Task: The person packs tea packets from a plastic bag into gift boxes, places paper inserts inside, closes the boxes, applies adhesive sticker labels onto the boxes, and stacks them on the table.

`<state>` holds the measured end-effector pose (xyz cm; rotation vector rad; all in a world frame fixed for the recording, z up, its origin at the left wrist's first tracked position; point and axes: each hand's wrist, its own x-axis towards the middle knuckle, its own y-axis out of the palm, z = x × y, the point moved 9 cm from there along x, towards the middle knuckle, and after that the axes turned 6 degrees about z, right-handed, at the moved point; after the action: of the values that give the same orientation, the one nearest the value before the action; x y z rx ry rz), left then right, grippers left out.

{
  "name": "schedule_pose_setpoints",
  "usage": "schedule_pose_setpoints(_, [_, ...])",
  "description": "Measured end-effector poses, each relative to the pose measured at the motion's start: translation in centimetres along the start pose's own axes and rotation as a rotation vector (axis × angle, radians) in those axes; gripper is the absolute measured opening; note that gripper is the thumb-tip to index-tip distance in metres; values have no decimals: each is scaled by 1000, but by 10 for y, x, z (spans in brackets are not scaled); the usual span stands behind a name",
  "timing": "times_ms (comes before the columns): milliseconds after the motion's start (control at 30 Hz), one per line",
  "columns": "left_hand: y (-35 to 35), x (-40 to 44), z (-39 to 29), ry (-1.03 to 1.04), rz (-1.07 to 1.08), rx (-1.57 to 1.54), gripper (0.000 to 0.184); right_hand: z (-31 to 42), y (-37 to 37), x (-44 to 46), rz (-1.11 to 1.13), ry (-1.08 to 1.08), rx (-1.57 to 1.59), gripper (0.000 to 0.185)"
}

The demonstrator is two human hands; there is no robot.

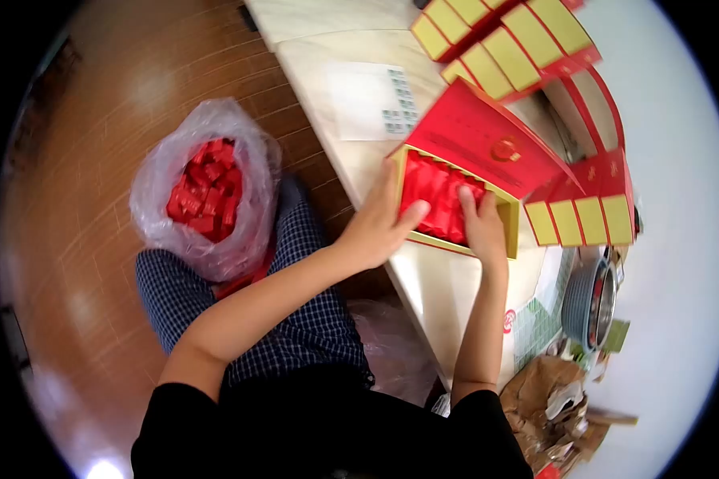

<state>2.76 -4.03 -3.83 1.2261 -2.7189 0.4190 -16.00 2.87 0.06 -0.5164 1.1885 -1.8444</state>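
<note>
A red gift box [513, 233] with a yellow inner wall lies on the table, its red lid [479, 132] raised. Shiny red packets [435, 199] stand in a row inside, filling most of it; a gap shows at the right end. My left hand [378, 226] is at the box's left wall, fingers along the outside and thumb over the packets, gripping the side. Over the packets near the right end, my right hand [485, 229] reaches in with fingers stretched out and touching them. Both hands are slightly blurred.
A clear plastic bag [156, 203] of small red packets [204, 203] stands by my legs. Several red and yellow boxes [579, 203] line the wall side. A printed sheet [363, 100], a stack of metal bowls [587, 303] and crumpled brown paper [539, 399] lie on the table [315, 72].
</note>
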Motion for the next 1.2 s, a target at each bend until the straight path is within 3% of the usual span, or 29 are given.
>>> schedule_pose_setpoints(133, [-4, -5, -11, -55, 126, -63, 94, -11, 0, 13, 67, 37, -62, 74])
schedule_pose_setpoints(200, [-18, -14, -1, -67, 94, -153, 84, -11, -8, 11, 22, 52, -233, 71])
schedule_pose_setpoints(233, [-32, -20, 1, -51, 73, -224, 80, -7, -14, 16, -122, -180, -313, 62])
schedule_pose_setpoints(267, [-58, -29, 1, -17, -30, -173, 70, 21, -20, 0, -182, -193, -304, 51])
schedule_pose_setpoints(300, [-83, -40, 13, -13, -157, -156, 57, 31, -26, -7, -227, -51, -487, 44])
schedule_pose_setpoints(333, [-109, -51, 27, -31, -238, -124, 49, 65, -32, -27, -448, -236, -496, 42])
schedule_pose_setpoints(433, [-181, -91, 91, -178, -464, -208, 28, 147, -17, -61, -534, -402, -145, 29])
schedule_pose_setpoints(500, [-227, -119, 124, -254, -586, -147, 24, 185, 33, -63, -429, -548, 74, 21])
schedule_pose_setpoints(567, [-263, -141, 164, -331, -655, -216, 22, 247, 120, -57, -182, -717, 217, 19])
schedule_pose_setpoints(700, [-352, -181, 221, -346, -901, -233, 19, 277, 332, 3, 362, -515, 242, 18])
schedule_pose_setpoints(833, [-421, -219, 298, -504, -1081, -369, 22, 237, 558, 53, 668, -263, 268, 33])
schedule_pose_setpoints(933, [-447, -212, 332, -623, -1101, -364, 31, 176, 699, 80, 835, 79, 91, 69])
schedule_pose_setpoints(967, [-447, -201, 340, -651, -1108, -468, 32, 172, 728, 83, 858, 108, 78, 69])
schedule_pose_setpoints(1033, [-447, -191, 361, -705, -1116, -586, 34, 155, 774, 73, 853, 370, 148, 94])
schedule_pose_setpoints(1067, [-445, -188, 368, -703, -1117, -663, 35, 153, 785, 64, 868, 394, 133, 94])
schedule_pose_setpoints(1133, [-439, -193, 384, -698, -1149, -837, 38, 172, 797, 58, 881, 431, 18, 127])
schedule_pose_setpoints(1200, [-440, -198, 394, -713, -1181, -901, 39, 183, 806, 56, 801, 462, 3, 131])
